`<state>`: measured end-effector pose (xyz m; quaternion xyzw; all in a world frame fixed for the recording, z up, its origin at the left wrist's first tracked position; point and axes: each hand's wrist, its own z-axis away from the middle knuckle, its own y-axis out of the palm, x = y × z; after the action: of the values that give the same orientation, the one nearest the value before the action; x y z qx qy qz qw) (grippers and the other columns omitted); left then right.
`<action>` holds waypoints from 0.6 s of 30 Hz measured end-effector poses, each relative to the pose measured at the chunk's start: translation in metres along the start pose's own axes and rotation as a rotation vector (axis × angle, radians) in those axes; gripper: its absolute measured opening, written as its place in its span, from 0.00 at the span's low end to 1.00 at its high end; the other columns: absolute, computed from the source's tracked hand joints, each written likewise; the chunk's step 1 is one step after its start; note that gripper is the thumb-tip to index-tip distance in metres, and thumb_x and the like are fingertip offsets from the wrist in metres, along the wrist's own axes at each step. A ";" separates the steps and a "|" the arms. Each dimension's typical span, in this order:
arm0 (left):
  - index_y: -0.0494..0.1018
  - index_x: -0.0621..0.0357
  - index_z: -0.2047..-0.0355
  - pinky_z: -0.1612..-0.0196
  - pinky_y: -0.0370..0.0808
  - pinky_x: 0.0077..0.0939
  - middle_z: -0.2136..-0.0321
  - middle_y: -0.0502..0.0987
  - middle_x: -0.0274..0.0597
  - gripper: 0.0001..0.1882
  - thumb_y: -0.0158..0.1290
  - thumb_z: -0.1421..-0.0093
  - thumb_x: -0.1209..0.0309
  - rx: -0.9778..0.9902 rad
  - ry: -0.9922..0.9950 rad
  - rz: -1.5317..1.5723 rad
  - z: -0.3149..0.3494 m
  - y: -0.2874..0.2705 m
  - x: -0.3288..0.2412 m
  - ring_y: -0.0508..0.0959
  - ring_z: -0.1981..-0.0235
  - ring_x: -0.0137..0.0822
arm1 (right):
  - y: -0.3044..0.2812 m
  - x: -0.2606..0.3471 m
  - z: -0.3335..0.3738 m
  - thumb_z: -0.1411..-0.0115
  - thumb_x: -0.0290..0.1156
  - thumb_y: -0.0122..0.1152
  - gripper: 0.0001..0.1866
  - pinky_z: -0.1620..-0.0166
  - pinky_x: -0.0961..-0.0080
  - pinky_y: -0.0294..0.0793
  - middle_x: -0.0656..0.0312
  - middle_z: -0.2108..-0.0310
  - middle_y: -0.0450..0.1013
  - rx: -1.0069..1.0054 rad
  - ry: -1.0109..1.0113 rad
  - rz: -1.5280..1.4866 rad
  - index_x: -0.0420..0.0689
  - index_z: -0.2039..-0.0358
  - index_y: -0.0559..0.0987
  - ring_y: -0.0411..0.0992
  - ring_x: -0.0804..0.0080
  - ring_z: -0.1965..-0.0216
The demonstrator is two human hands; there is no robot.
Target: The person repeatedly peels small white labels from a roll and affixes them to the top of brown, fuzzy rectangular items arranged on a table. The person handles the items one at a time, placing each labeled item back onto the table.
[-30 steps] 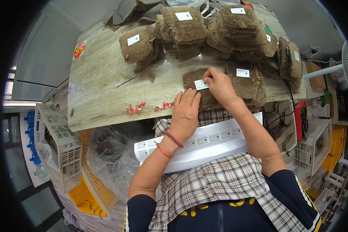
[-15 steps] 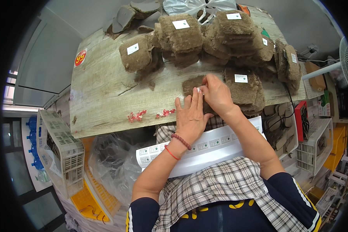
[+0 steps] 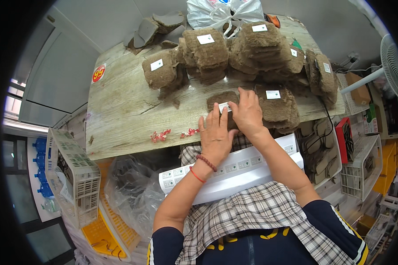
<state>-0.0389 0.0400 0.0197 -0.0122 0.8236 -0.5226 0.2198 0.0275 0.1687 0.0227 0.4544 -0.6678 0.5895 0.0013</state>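
A pale wood-grain desk (image 3: pixel 119 110) stands against a grey wall. At its near edge lies a flat brown fibrous pad (image 3: pixel 221 98) with a small white label (image 3: pixel 224 107) on it. The left hand (image 3: pixel 215 134) lies flat and open on the pad, fingers spread, gripping nothing. The right hand (image 3: pixel 247 112) presses its fingertips on the label beside it. Stacks of labelled brown fibrous pads (image 3: pixel 208 53) fill the desk behind. A white sheet of stickers (image 3: pixel 234 170) rests on the person's lap.
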 end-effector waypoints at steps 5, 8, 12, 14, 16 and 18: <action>0.66 0.62 0.45 0.44 0.63 0.43 0.52 0.72 0.47 0.29 0.61 0.45 0.70 -0.201 -0.298 0.153 -0.004 0.000 0.009 0.68 0.50 0.49 | -0.002 0.007 -0.005 0.49 0.38 0.72 0.30 0.49 0.57 0.72 0.50 0.53 0.70 0.103 0.163 0.017 0.38 0.50 0.72 0.69 0.49 0.48; 0.65 0.62 0.44 0.45 0.63 0.41 0.53 0.73 0.46 0.31 0.63 0.47 0.69 -0.189 -0.422 0.287 -0.012 0.007 0.019 0.69 0.51 0.48 | -0.005 0.009 -0.015 0.52 0.38 0.75 0.29 0.51 0.57 0.73 0.52 0.55 0.73 0.203 0.268 -0.048 0.41 0.54 0.73 0.72 0.50 0.51; 0.64 0.64 0.41 0.45 0.66 0.38 0.62 0.77 0.41 0.36 0.65 0.50 0.70 -0.105 -0.595 0.339 -0.024 0.007 0.028 0.71 0.52 0.45 | -0.001 0.009 -0.012 0.57 0.36 0.77 0.28 0.54 0.58 0.74 0.55 0.61 0.76 0.163 0.266 -0.079 0.44 0.56 0.74 0.75 0.51 0.57; 0.64 0.65 0.41 0.50 0.70 0.36 0.64 0.78 0.42 0.37 0.65 0.51 0.72 -0.091 -0.621 0.386 -0.025 0.008 0.034 0.73 0.56 0.43 | 0.002 0.007 -0.007 0.57 0.35 0.77 0.28 0.55 0.60 0.74 0.57 0.64 0.77 0.099 0.248 -0.122 0.44 0.57 0.74 0.76 0.54 0.60; 0.65 0.66 0.42 0.52 0.72 0.36 0.64 0.78 0.43 0.36 0.65 0.51 0.73 -0.060 -0.676 0.469 -0.028 0.006 0.037 0.75 0.58 0.42 | 0.002 0.006 -0.002 0.57 0.34 0.77 0.27 0.58 0.65 0.75 0.60 0.66 0.76 0.087 0.274 -0.210 0.43 0.57 0.75 0.77 0.60 0.64; 0.66 0.62 0.42 0.45 0.66 0.39 0.61 0.77 0.41 0.34 0.65 0.49 0.68 -0.087 -0.713 0.625 -0.030 0.018 0.046 0.72 0.54 0.43 | 0.005 -0.002 0.002 0.56 0.31 0.76 0.27 0.58 0.67 0.75 0.61 0.67 0.76 0.073 0.294 -0.441 0.43 0.56 0.74 0.76 0.63 0.63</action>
<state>-0.0876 0.0622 -0.0010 0.0486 0.6823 -0.3595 0.6347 0.0267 0.1676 0.0166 0.4980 -0.5236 0.6586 0.2102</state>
